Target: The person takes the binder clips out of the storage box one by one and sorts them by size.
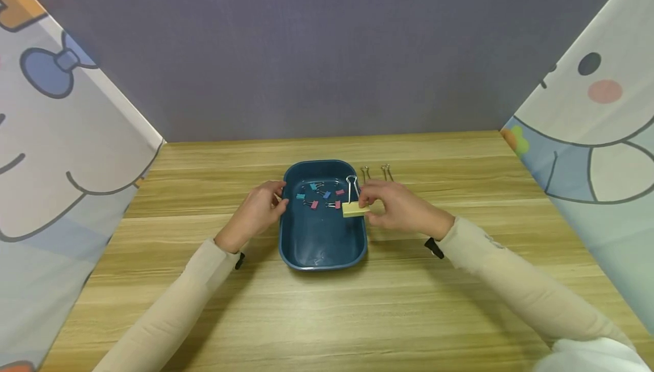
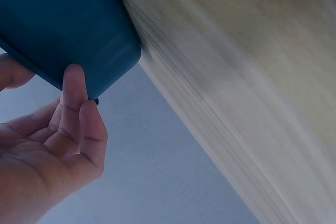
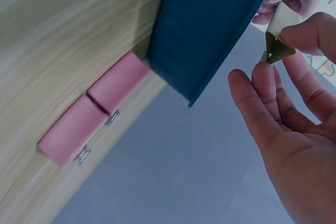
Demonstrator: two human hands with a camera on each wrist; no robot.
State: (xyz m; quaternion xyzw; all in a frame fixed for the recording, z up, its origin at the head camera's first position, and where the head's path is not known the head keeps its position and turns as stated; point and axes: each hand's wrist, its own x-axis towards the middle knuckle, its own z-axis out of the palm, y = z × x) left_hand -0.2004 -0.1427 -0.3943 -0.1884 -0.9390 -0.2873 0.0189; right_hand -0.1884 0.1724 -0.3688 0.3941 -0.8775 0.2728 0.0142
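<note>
A dark blue tray [image 1: 323,241] lies on the table with several small binder clips inside, among them a teal clip [image 1: 300,196], a blue clip [image 1: 326,195] and a pink clip [image 1: 314,205]. My left hand [image 1: 259,208] holds the tray's left rim, its fingertips against the outer wall in the left wrist view. Over the right rim, my right hand [image 1: 395,204] pinches a large yellow binder clip [image 1: 352,209] between thumb and fingers. The yellow clip's wire handles point away from me, and its hollow triangular end shows in the right wrist view.
Two large pink binder clips [image 3: 94,109] lie side by side on the wooden table [image 1: 327,321], right of the tray. In the head view the right hand mostly hides them, leaving their wire handles [image 1: 386,172] visible. A grey wall [image 1: 327,48] stands behind; printed cloths hang at both sides.
</note>
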